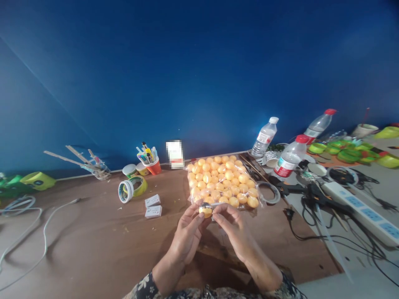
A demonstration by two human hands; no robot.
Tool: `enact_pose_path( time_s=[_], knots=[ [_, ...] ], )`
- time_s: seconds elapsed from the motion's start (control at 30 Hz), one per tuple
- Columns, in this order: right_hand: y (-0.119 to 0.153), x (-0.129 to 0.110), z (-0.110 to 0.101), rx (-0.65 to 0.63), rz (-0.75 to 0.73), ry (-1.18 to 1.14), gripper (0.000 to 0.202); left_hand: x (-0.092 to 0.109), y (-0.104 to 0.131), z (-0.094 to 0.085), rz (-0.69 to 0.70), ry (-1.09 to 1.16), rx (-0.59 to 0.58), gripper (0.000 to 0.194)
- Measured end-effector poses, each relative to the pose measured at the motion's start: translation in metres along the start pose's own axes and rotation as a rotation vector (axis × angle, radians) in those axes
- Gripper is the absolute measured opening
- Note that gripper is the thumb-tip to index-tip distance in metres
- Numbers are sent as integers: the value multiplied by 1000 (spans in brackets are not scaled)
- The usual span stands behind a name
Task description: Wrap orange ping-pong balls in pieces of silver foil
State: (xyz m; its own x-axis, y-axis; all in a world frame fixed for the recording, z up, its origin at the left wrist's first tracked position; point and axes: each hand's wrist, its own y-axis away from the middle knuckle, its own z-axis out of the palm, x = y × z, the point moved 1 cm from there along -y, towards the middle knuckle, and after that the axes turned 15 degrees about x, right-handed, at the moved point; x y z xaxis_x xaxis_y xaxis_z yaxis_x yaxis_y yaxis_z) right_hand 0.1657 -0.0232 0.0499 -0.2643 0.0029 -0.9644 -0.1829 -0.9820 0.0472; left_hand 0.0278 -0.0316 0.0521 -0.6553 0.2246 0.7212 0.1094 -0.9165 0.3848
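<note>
A small round ball (205, 210) sits between my two hands in front of me, yellow-orange below with a shiny, mirror-like silver top. My left hand (188, 232) pinches it from the left with thumb and fingers. From the right, my right hand (234, 229) has its thumb and forefinger pressed together at the ball's edge. A pale bit shows just behind the right fingertips, too small to make out. Directly beyond the hands lies a clear plastic bag (222, 181) packed with orange balls. Two small white boxes (153, 211) lie left of my hands.
Tape rolls (126, 191) and an orange cup of pens (153, 166) stand at the back left. White cable (45, 232) lies far left. To the right are plastic bottles (264, 137), a roll of clear tubing (268, 192), black glue guns (321, 197), cords and a power strip (363, 211).
</note>
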Motion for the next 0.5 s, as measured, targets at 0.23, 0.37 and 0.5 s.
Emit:
enact_pose_path(
  time_s=[0.23,0.37,0.5],
  knots=[
    [-1,0,-2,-29,-79,102,14,-3,2,0,91,-77,-14,34],
    [-1,2,-2,-16,-60,86,14,-3,0,0,107,-70,-27,31],
    [-1,0,-4,32,-124,123,13,-2,-2,0,95,-40,0,25]
  ],
)
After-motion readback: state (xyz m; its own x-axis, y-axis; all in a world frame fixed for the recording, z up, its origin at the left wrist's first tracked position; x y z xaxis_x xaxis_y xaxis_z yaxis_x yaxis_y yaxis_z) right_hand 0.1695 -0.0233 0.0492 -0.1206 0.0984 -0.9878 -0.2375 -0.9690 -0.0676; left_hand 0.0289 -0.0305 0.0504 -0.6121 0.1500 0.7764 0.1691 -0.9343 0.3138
